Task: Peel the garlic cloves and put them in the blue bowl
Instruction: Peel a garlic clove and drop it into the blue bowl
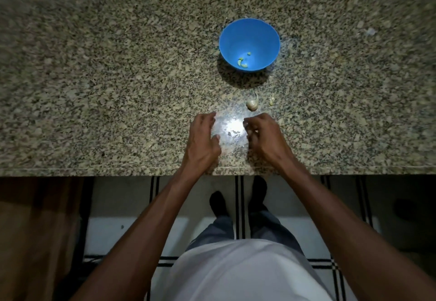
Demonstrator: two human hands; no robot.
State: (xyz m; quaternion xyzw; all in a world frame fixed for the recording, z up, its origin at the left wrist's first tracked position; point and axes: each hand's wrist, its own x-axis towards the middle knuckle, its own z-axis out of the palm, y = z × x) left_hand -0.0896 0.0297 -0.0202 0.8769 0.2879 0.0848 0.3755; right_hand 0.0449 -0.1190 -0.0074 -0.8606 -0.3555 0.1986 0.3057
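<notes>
Left hand [203,138]: fingers loosely spread and relaxed, thumb out to the side, holding nothing; it sits over the granite counter [94,76] near the front edge. Right hand [262,135]: fingers curled inward toward the palm; whether a clove or bit of skin is pinched inside cannot be told, the fingertips being turned under and slightly blurred. The two hands lie apart, a bright glare patch on the stone between them; small pale skin scraps [234,133] lie in that patch, just beside the right fingertips.

Unpeeled garlic piece [252,104]: on the counter just beyond the right hand, between the hands and the bowl, not touched by either hand; a smaller pale garlic fragment [271,101] lies to its right, near but apart.

Blue bowl [250,29]: upright on the counter, farther back and slightly right of centre, well apart from both hands; peeled cloves [242,63], a few small pale pieces, lie on its floor toward the near side.

Scene dim; counter lit mainly at the glare patch. Below the counter edge: white shirt [245,272], dark shoes [218,203] on a tiled floor [122,206] with black stripes.
</notes>
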